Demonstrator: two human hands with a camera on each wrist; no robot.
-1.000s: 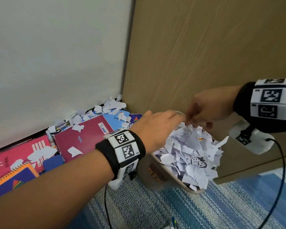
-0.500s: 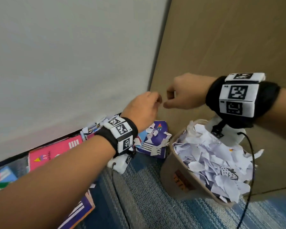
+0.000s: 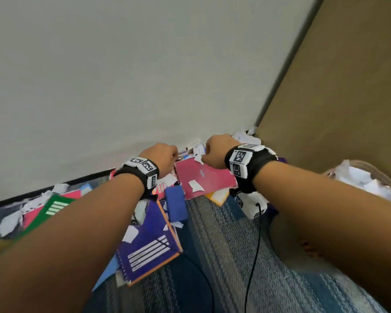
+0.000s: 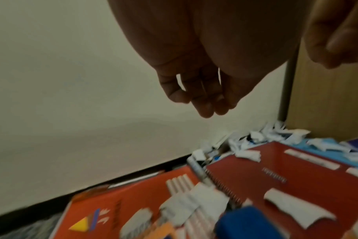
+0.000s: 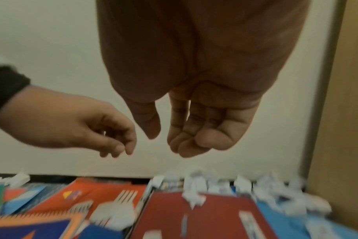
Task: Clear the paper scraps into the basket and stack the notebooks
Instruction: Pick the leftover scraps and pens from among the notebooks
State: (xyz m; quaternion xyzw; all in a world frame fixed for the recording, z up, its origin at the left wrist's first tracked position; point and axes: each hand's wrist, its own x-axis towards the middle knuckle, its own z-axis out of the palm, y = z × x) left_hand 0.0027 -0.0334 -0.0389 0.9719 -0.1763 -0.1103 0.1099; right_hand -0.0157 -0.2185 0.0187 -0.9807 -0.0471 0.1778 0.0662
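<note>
At far left we log a green notebook (image 3: pixel 54 206) lying aslant on the carpet (image 3: pixel 224 256) among loose paper scraps (image 3: pixel 10 222), evidently where it was dropped rather than stacked. Next, a purple notebook (image 3: pixel 149 249) with an orange edge, half over its neighbours, and a small blue block (image 3: pixel 176 205) resting across it. Our left hand (image 3: pixel 161 158) hangs above the wall edge, fingers loosely curled and gripping nothing, poised, we judge, to gather litter. Centre: a red spiral notebook (image 3: pixel 201 177), flat, carrying two scraps, so it cannot be stacked cleanly yet. Our right hand (image 3: pixel 215 152) hovers beside the left, fingers relaxed and empty too. Behind it, a drift of torn paper (image 3: pixel 246 135) sits wedged in the corner by the wooden panel (image 3: pixel 348 98). Far right: the basket (image 3: pixel 370 177), heaped with scraps, set near for short carries.
</note>
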